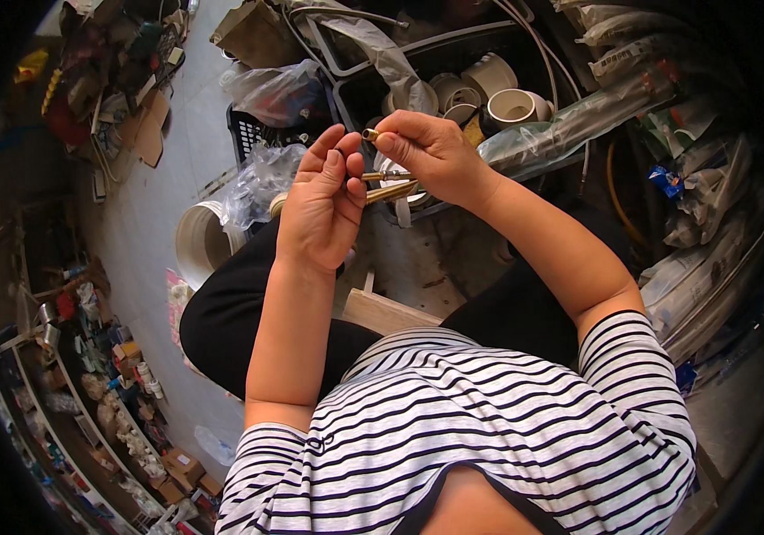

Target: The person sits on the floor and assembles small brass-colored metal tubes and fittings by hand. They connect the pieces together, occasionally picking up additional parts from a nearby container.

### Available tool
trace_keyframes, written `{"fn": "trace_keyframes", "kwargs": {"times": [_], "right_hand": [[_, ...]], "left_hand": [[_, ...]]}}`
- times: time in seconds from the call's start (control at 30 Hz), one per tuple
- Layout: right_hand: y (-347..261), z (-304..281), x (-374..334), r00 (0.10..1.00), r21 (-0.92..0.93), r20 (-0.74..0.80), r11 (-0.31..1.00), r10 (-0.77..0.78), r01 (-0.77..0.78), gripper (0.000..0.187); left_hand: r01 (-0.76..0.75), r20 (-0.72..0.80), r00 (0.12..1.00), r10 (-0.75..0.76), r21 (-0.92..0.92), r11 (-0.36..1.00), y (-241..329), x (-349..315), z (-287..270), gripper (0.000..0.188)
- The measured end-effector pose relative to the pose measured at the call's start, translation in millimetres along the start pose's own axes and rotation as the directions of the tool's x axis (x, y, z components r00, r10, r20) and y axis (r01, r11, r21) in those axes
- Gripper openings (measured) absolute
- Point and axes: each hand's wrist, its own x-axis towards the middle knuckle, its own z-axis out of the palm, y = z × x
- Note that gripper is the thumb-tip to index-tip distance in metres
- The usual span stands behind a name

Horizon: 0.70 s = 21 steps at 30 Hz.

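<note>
Fitting (370,135) pinched in right hand (440,153), left hand (321,203) curled, hold unclear: I judge this positioning, careful alignment next.

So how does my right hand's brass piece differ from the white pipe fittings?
The brass piece is small; the white pipe fittings are much larger. The brass piece is gold-coloured, pinched in your right hand; the white pipe fittings sit in the black crate. Both show round openings.
</note>
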Motion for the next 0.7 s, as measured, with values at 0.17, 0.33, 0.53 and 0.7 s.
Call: {"fn": "trace_keyframes", "kwargs": {"times": [0.17, 0.33, 0.53, 0.7], "right_hand": [[-3.1, -1.6, -1.2, 1.0, 0.044, 0.027, 0.999, 0.009, -0.01, 0.02], [-3.6, -3.5, -1.6, 0.992, -0.012, -0.001, 0.992, -0.123, 0.123, 0.02], [-3.8, -5.1, -0.3, 0.988, -0.073, 0.023, 0.985, -0.153, 0.154, 0.016], [-1.6, -3.2, -0.1, 0.997, 0.051, 0.028, 0.996, -0.073, 0.071, 0.019]], "left_hand": [[0.012, -0.011, 1.0, -0.011, 0.052, 0.999, -0.3, 2.7, -2.2, 0.015], [-0.047, -0.075, 0.995, 0.065, 0.225, 0.973, -2.9, 0.5, 12.8, 0.012], [-0.131, -0.068, 0.983, 0.172, 0.406, 0.905, -3.8, 3.4, 15.6, 0.013], [-0.191, -0.012, 0.973, 0.229, 0.508, 0.84, -3.7, 3.5, 17.6, 0.012]]}}
